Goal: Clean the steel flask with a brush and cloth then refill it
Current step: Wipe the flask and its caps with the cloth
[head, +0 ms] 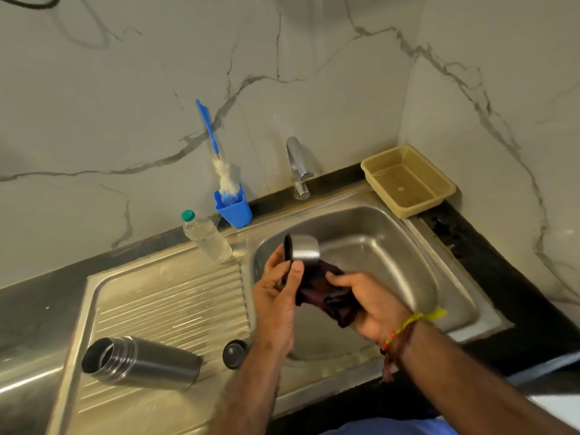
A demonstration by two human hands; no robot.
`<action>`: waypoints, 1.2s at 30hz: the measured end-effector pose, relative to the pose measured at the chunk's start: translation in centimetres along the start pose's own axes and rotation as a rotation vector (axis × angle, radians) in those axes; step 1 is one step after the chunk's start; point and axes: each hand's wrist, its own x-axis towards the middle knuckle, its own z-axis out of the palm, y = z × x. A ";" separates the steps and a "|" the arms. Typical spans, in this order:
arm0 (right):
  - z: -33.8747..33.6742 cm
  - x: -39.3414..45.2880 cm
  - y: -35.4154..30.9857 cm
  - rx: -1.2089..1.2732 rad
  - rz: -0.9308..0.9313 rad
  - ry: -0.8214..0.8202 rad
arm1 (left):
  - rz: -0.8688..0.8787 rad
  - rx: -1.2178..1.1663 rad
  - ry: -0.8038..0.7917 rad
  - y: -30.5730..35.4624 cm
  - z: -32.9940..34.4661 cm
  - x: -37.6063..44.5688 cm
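Observation:
The steel flask lies on its side on the ribbed drainboard, its open mouth toward the left. A small dark stopper stands beside it. Over the sink basin, my left hand grips the flask's steel cup lid, which is tilted sideways. My right hand holds a dark maroon cloth bunched against the lid. The blue-handled bottle brush stands in a blue holder by the wall.
A clear plastic water bottle with a green cap leans behind the drainboard. The chrome tap rises behind the basin. A beige plastic basket sits in the back right corner. Black countertop borders the sink.

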 end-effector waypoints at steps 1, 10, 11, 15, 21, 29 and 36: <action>0.2 0.3 0.0 0.017 0.023 0.014 | -0.004 0.072 -0.033 -0.1 -0.1 -0.2; 0.7 -1.6 0.9 -0.934 -0.803 0.363 | 0.185 0.761 -0.067 -1.1 -1.9 1.1; 1.1 -1.3 1.1 -1.112 -0.873 0.406 | 0.168 0.790 -0.064 -1.3 -2.0 0.9; 1.2 -0.7 1.9 -1.400 -1.182 0.490 | 0.171 0.776 -0.087 -0.7 -2.2 0.4; -0.1 1.6 -0.2 -1.072 -0.899 0.372 | 0.118 0.484 -0.108 -0.9 -2.4 -0.5; -0.4 1.5 1.8 -0.584 -0.575 0.294 | -0.063 0.168 -0.021 -1.3 -2.1 -0.1; -1.7 2.9 1.0 -0.727 -0.587 0.270 | -0.057 0.269 0.000 -3.5 -2.6 -0.2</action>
